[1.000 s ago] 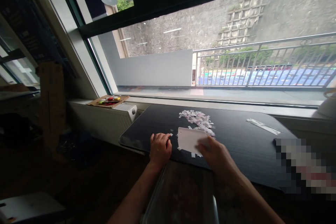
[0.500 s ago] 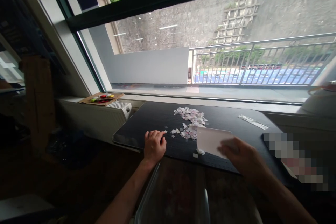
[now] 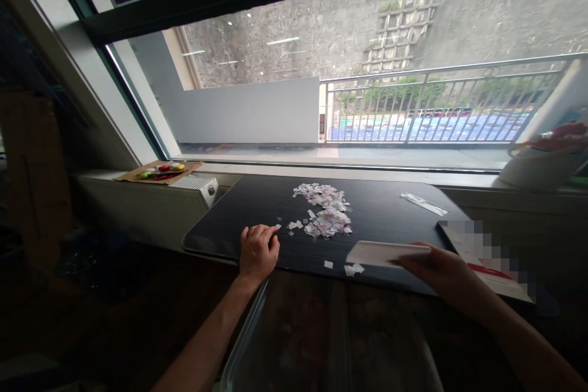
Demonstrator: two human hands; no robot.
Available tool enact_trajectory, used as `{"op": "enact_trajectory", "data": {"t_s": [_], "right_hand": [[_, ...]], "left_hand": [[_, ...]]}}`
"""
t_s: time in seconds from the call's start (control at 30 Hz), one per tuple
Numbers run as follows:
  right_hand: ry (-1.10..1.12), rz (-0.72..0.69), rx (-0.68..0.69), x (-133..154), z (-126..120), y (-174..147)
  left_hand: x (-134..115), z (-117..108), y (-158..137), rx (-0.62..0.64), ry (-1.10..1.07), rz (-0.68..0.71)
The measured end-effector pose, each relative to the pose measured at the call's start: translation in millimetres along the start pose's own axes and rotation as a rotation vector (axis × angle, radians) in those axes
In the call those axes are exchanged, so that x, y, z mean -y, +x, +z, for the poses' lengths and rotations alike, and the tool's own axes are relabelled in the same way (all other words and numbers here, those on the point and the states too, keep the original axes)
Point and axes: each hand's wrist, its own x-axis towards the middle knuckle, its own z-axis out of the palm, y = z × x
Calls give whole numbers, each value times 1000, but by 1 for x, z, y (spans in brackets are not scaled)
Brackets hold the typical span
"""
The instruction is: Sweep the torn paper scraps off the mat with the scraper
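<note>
Small white and pinkish paper pieces (image 3: 324,196) lie heaped on the dark table (image 3: 386,202). My right hand (image 3: 436,266) pinches a flat white card (image 3: 381,253) with rounded corners, tilted so that it looks narrow. Below and left of the card are a few loose paper scraps (image 3: 353,269). At the table's front edge, my left hand (image 3: 258,251) has its fingers curled, with a paper bit near its index fingertip. Whatever those fingers may grip is hidden. Just below that wrist runs the rim of a clear container (image 3: 245,334), its inside dark.
A clear strip-like packet (image 3: 423,203) lies on the table's right side. At the right edge is a partly blurred flat item (image 3: 487,269). A radiator (image 3: 197,190) and a board with colourful pieces (image 3: 160,171) are left, below the window.
The card in my right hand has moved right, off the heap, and turned to look narrower. More of the scraps by the front edge shows. The view has shifted slightly; my left hand keeps its place.
</note>
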Motion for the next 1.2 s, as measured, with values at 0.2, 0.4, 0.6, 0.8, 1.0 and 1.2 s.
{"op": "enact_trajectory", "data": {"t_s": [0.2, 0.4, 0.6, 0.8, 1.0, 1.2], "right_hand": [[9, -111, 156, 12, 34, 25], [-117, -68, 215, 13, -2, 10], [-107, -34, 141, 10, -20, 7], [-120, 12, 175, 10, -23, -3], [-172, 17, 161, 10, -32, -18], [-203, 7, 132, 5, -36, -24]], "left_hand": [[3, 0, 1, 9, 4, 13], [4, 1, 1, -4, 17, 34], [2, 0, 1, -3, 13, 30], [6, 0, 1, 7, 13, 40], [6, 0, 1, 14, 7, 39], [4, -1, 2, 12, 17, 32]]}}
